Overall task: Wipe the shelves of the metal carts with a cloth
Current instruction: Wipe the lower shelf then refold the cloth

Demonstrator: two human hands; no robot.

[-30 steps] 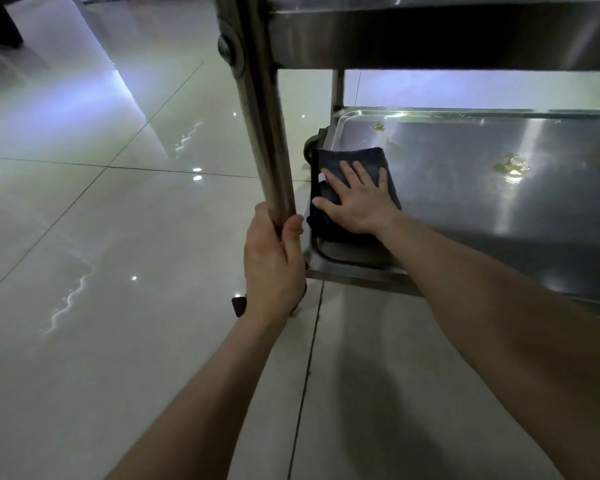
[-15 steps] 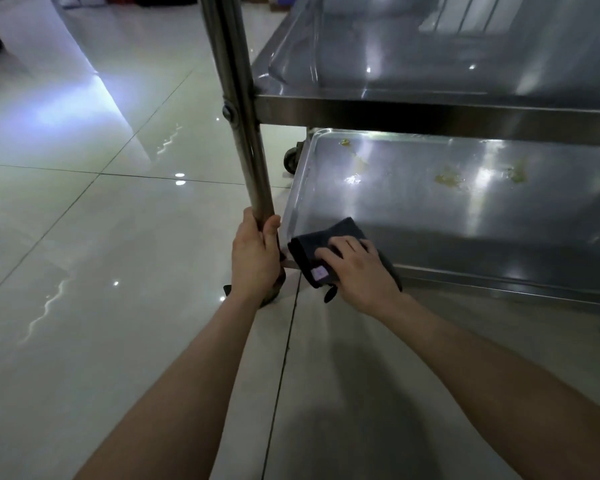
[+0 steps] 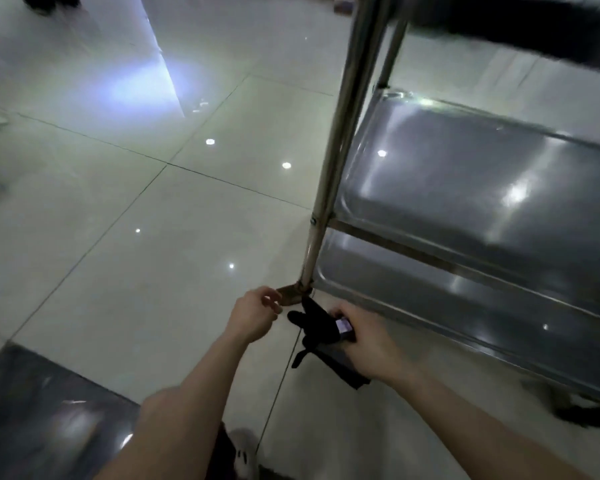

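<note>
- Since half a second ago the left hand [image 3: 253, 315] has let go of the cart post [image 3: 340, 147] and now hangs free just below and left of the post's foot, fingers loosely curled around nothing.
- The right hand [image 3: 371, 344] has pulled back off the bottom shelf [image 3: 430, 296] and is closed around the dark cloth [image 3: 321, 323], which is bunched up in the air in front of the shelf's near corner, touching no shelf.
- A small pale tag shows on the cloth beside the thumb, and a loose strip dangles below it.
- The middle shelf [image 3: 465, 174] sits above the bottom one, both bare, shiny metal with light glints.
- The cart stands on a glossy tiled floor [image 3: 153, 220].
- The picture is blurred by motion, so fine detail is lost.
</note>
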